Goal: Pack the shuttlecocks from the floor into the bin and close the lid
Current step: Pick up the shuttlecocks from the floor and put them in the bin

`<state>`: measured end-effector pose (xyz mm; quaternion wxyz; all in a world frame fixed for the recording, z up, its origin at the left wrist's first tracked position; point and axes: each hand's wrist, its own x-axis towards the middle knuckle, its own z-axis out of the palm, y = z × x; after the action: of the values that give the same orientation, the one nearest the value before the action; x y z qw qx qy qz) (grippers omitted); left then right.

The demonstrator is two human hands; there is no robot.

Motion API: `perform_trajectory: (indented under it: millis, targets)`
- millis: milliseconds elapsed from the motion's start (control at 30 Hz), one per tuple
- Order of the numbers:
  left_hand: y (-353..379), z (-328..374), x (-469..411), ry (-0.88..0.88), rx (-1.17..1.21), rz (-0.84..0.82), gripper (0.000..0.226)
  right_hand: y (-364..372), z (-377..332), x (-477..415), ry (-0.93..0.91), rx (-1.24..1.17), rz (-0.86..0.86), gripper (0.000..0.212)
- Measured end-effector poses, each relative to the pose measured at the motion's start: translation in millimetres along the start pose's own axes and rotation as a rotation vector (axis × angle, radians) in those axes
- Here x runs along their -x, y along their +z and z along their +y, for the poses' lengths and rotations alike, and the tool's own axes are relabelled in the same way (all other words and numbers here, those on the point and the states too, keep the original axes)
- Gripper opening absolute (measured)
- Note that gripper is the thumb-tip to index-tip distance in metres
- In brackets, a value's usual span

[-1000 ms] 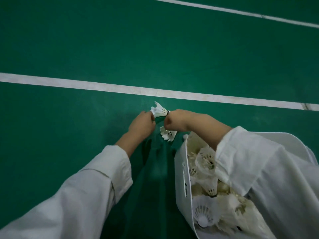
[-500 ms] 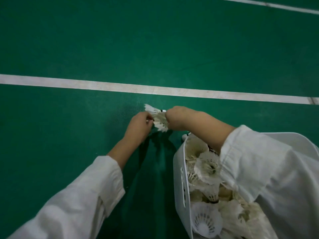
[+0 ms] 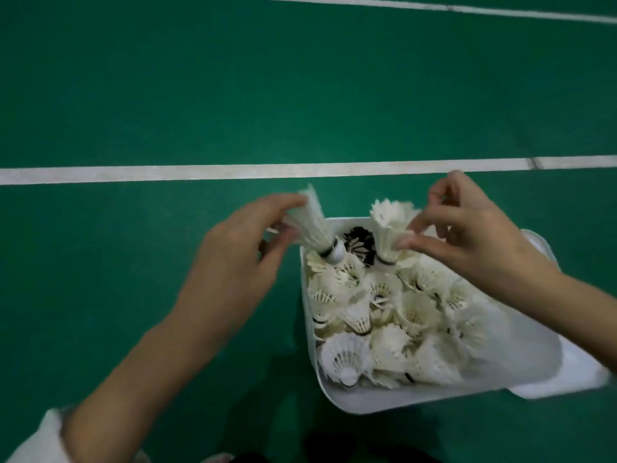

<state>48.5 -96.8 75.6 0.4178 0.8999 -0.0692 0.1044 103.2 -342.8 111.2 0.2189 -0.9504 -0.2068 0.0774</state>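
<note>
Nearest the camera: white sleeve cuff (image 3: 40, 439) on the left forearm, bottom-left corner. White bin (image 3: 384, 401) sits on the green floor (image 3: 133, 295), lid off, packed almost to the rim with a pile of white shuttlecocks (image 3: 394, 322); one plastic-skirt one lies at the near-left corner, one dark-feathered one at the far edge.

Left hand (image 3: 233, 262), motion-blurred, just beside the bin's far-left corner. Its fingers (image 3: 283, 233) are pinched on the feather skirt of a shuttlecock (image 3: 312, 225), cork end tilted down-right, over the rim, touching or just above the pile; cannot tell which.

Right hand (image 3: 467, 242) over the bin's far-right side. Thumb and forefinger pinch a second shuttlecock (image 3: 389, 225) at its lower skirt, upright, feathers up, cork down, just above the pile. Other fingers curled loosely.

Beyond the hands: white court line (image 3: 133, 173) running across the floor, a second line (image 3: 434, 7) at the top edge.
</note>
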Motion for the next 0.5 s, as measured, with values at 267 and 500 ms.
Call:
perform_trajectory:
  millis: [267, 500]
  targets:
    - [58.6, 20.1, 73.3, 0.341, -0.159, -0.439, 0.056, 48.1, 30.2, 59.5, 0.075, -0.09, -0.044, 0.018]
    - [82.1, -4.4, 94.2, 0.353, -0.373, -0.586, 0.038, 60.8, 34.2, 74.9, 0.091, -0.151, -0.076, 0.016]
